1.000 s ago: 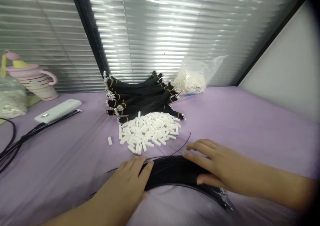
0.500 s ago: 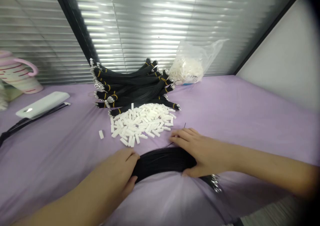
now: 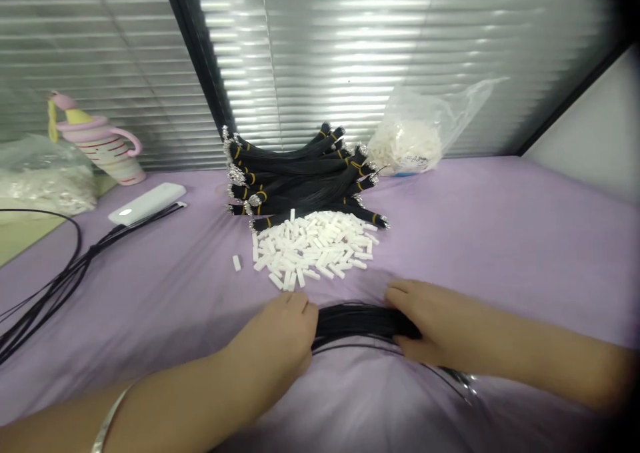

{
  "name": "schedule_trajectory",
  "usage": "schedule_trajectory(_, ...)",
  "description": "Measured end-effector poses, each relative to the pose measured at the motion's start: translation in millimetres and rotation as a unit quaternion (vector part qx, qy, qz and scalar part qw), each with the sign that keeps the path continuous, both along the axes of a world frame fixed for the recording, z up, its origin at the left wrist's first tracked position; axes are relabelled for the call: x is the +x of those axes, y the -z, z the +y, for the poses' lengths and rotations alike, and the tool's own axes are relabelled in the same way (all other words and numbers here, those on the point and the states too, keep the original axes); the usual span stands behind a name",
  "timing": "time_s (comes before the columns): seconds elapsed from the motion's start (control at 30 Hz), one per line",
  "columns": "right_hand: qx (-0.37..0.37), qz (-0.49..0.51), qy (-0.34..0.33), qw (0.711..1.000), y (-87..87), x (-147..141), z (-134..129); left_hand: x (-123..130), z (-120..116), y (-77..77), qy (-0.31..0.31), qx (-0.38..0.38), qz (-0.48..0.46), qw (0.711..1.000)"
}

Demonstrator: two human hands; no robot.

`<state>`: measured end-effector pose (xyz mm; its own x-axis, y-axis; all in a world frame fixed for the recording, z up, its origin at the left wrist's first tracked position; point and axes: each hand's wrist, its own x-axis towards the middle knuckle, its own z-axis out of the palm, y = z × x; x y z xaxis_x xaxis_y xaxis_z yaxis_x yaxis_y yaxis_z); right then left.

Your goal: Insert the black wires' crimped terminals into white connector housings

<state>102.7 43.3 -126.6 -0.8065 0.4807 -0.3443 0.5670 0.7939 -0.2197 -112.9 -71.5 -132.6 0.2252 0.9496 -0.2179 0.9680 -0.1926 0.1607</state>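
Note:
A thick bundle of black wires (image 3: 357, 321) lies across the purple cloth in front of me, a few strands bowing loose along its near side. My left hand (image 3: 283, 329) is wrapped round the bundle's left part; its fingertips are hidden. Over the right part, my right hand (image 3: 425, 319) is closed with the thumb on the near side and the fingers on the far side. Shiny metal ends (image 3: 467, 379) stick out below the right hand, blurred. Beyond the hands lies a heap of small white blocks (image 3: 320, 246), with one white block (image 3: 237, 263) apart to the left.
Tied black wire bundles (image 3: 305, 166) are stacked behind the heap. A clear bag (image 3: 407, 143) stands at their right. On the left are a white device (image 3: 147, 203), black cables (image 3: 75, 273), a striped cup (image 3: 107, 146) and another bag (image 3: 45, 179). Blinds (image 3: 320, 53) close off the back.
The view has swung left, bringing the left bag and more cable into sight. My right hand has closed in on the bundle, and loose strands now show along its near edge.

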Motion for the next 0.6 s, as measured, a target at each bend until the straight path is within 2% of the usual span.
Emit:
schedule_trajectory(0.2,0.022,0.019,0.048,0.998,8.1,17.8,5.3,8.6,11.7,7.1,0.011,0.032,-0.024,0.999)
schedule_trajectory(0.27,0.019,0.018,0.041,0.999,3.5,21.7,7.1,9.2,10.9,8.2,0.005,0.033,-0.037,0.999)
schedule_trajectory(0.37,-0.011,0.031,0.015,0.999,-13.8,17.9,12.9,-3.3,9.1,4.5,0.015,0.037,-0.101,0.994)
schedule_trajectory(0.43,-0.017,0.071,-0.007,0.997,-26.0,5.9,20.5,-22.3,12.5,0.6,0.008,0.069,-0.143,0.987)
schedule_trajectory(0.5,0.004,0.130,-0.038,0.991,-32.0,-14.7,30.4,-45.8,21.6,-0.8,-0.020,0.130,-0.141,0.981)
schedule_trajectory(0.57,0.025,0.176,-0.080,0.981,-29.1,-42.2,40.1,-67.0,34.0,2.5,-0.011,0.188,-0.105,0.976)
schedule_trajectory(0.6,0.028,0.194,-0.105,0.975,-24.8,-57.1,44.2,-75.0,40.1,5.7,0.017,0.201,-0.078,0.976)
